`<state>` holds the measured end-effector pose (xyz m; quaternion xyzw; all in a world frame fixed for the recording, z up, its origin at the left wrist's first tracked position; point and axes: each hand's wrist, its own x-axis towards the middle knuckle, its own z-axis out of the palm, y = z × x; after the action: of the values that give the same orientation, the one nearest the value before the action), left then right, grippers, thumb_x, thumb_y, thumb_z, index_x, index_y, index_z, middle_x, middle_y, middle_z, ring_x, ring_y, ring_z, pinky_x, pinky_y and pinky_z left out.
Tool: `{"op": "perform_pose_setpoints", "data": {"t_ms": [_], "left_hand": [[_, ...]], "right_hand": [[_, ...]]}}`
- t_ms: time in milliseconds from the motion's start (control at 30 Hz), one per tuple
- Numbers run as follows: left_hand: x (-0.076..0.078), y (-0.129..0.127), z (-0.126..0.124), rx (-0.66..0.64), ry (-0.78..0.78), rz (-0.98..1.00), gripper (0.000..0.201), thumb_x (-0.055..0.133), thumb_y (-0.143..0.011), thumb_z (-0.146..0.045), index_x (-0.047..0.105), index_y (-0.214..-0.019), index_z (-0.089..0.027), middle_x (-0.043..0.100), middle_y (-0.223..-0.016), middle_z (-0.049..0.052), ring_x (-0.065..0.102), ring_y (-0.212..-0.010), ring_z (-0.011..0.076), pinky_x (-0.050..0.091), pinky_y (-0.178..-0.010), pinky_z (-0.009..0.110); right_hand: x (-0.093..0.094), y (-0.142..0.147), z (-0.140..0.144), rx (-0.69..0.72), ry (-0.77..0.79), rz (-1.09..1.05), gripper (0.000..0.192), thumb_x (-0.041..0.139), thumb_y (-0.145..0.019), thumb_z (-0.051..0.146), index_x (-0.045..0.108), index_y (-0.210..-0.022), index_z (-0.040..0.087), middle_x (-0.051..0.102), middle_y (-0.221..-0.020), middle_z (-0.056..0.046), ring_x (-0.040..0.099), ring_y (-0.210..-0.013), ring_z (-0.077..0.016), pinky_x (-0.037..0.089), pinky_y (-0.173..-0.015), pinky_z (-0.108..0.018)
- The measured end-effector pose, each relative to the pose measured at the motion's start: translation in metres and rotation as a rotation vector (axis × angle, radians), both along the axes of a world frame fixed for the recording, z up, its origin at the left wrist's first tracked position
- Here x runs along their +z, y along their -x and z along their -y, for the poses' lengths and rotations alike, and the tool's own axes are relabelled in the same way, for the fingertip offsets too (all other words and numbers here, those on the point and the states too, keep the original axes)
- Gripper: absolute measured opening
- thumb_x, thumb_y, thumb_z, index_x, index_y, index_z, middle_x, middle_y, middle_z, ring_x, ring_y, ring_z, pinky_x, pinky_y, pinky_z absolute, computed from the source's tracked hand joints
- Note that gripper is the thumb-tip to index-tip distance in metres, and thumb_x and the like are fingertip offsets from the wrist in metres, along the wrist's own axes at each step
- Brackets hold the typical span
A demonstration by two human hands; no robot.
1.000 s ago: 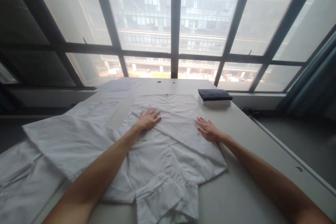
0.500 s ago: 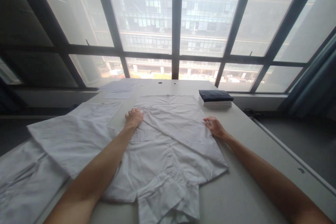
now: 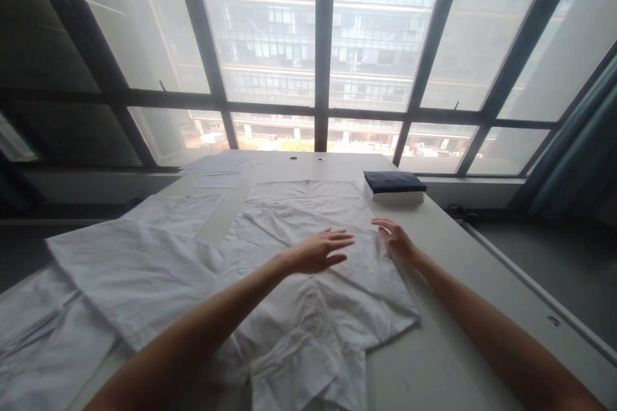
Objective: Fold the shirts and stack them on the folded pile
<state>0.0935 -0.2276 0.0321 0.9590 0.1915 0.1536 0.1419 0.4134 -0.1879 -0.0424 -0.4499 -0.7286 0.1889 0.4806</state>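
Note:
A white shirt (image 3: 289, 218) lies spread flat on the pale table (image 3: 448, 359), partly folded, its collar end toward me. My left hand (image 3: 318, 250) hovers over the shirt's middle, palm down, fingers spread and pointing right, holding nothing. My right hand (image 3: 396, 237) rests at the shirt's right edge with its fingers loosely apart on the cloth; whether it pinches the edge is unclear.
More white garments (image 3: 130, 257) lie spread to the left, spilling over the table's left edge. A stack of folded clothes with a dark piece on top (image 3: 394, 187) sits at the far right. Paper sheets (image 3: 216, 170) lie at the back. Large windows stand behind the table.
My left hand has left the shirt's left edge and swung right across its middle. My right hand has stayed at the right edge, its fingers a little more apart.

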Motion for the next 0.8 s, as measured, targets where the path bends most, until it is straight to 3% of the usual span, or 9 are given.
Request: {"op": "perform_pose_setpoints", "data": {"t_ms": [67,133,233,333,400,467,600,700,800], "left_hand": [[0.001,-0.023,0.037,-0.164,0.053,-0.027,0.057,0.045,-0.106,-0.045,0.038,-0.158,-0.022,0.040,-0.161,0.009,0.028,-0.153,0.0254,0.019,-0.126,0.044],[-0.003,-0.036,0.067,-0.267,0.111,-0.070,0.063,0.046,-0.106,-0.048,0.034,-0.160,-0.019,0.034,-0.164,0.012,0.029,-0.152,0.0260,0.024,-0.125,0.040],[-0.007,-0.046,0.090,-0.327,0.115,-0.169,0.060,0.051,-0.102,-0.053,0.049,-0.150,-0.018,0.048,-0.154,0.016,0.043,-0.144,0.0325,0.032,-0.120,0.046],[-0.001,-0.059,0.086,-0.294,0.101,-0.145,0.048,0.054,-0.101,-0.051,0.060,-0.139,-0.022,0.066,-0.134,0.013,0.062,-0.124,0.0295,0.042,-0.112,0.043],[0.002,-0.075,0.076,-0.259,0.077,-0.081,0.043,0.051,-0.104,-0.046,0.060,-0.138,-0.022,0.067,-0.132,0.012,0.064,-0.121,0.0262,0.045,-0.108,0.038],[0.000,-0.093,0.067,-0.218,0.016,-0.048,0.047,0.047,-0.105,-0.045,0.056,-0.143,-0.018,0.059,-0.144,0.015,0.055,-0.133,0.0278,0.042,-0.112,0.039],[-0.021,-0.115,0.062,-0.143,-0.073,-0.187,0.076,0.039,-0.103,-0.062,0.033,-0.159,-0.010,0.029,-0.163,0.024,0.022,-0.153,0.0385,0.026,-0.120,0.056],[-0.035,-0.114,0.068,-0.150,-0.054,-0.261,0.082,0.036,-0.100,-0.070,0.027,-0.162,-0.018,0.018,-0.167,0.022,0.008,-0.154,0.0434,0.018,-0.120,0.064],[-0.035,-0.107,0.073,-0.217,-0.037,-0.265,0.071,0.035,-0.102,-0.067,0.029,-0.162,-0.028,0.014,-0.170,0.012,0.004,-0.155,0.0393,0.012,-0.121,0.064]], "right_hand": [[-0.005,0.001,-0.002,0.044,0.049,0.067,0.027,0.064,-0.086,0.034,0.077,-0.108,0.026,0.075,-0.119,-0.009,0.064,-0.120,-0.0329,0.042,-0.112,-0.056],[-0.008,-0.003,-0.005,0.039,0.057,0.130,0.030,0.068,-0.085,0.036,0.077,-0.111,0.025,0.074,-0.122,-0.010,0.063,-0.123,-0.0350,0.042,-0.113,-0.058],[-0.009,-0.014,-0.010,-0.019,0.040,0.207,0.033,0.071,-0.084,0.039,0.076,-0.113,0.024,0.072,-0.126,-0.011,0.063,-0.124,-0.0345,0.042,-0.113,-0.054],[-0.009,-0.021,-0.012,-0.049,0.053,0.278,0.036,0.069,-0.085,0.043,0.076,-0.114,0.022,0.071,-0.127,-0.013,0.064,-0.123,-0.0327,0.044,-0.112,-0.050],[-0.009,-0.022,-0.013,-0.065,0.049,0.313,0.036,0.063,-0.089,0.044,0.075,-0.115,0.021,0.071,-0.128,-0.014,0.064,-0.122,-0.0318,0.044,-0.111,-0.048],[-0.010,-0.021,-0.014,-0.083,0.051,0.316,0.036,0.056,-0.094,0.042,0.075,-0.115,0.021,0.072,-0.126,-0.014,0.065,-0.121,-0.0304,0.045,-0.110,-0.047],[-0.012,-0.021,-0.017,-0.091,0.054,0.319,0.034,0.056,-0.093,0.036,0.074,-0.117,0.021,0.071,-0.126,-0.014,0.065,-0.120,-0.0285,0.046,-0.109,-0.044],[-0.013,-0.021,-0.018,-0.097,0.043,0.344,0.033,0.059,-0.092,0.032,0.074,-0.118,0.020,0.071,-0.126,-0.013,0.065,-0.119,-0.0280,0.046,-0.109,-0.042],[-0.012,-0.021,-0.017,-0.115,0.040,0.358,0.032,0.059,-0.092,0.030,0.074,-0.117,0.020,0.072,-0.125,-0.013,0.066,-0.118,-0.0274,0.046,-0.108,-0.040]]}}
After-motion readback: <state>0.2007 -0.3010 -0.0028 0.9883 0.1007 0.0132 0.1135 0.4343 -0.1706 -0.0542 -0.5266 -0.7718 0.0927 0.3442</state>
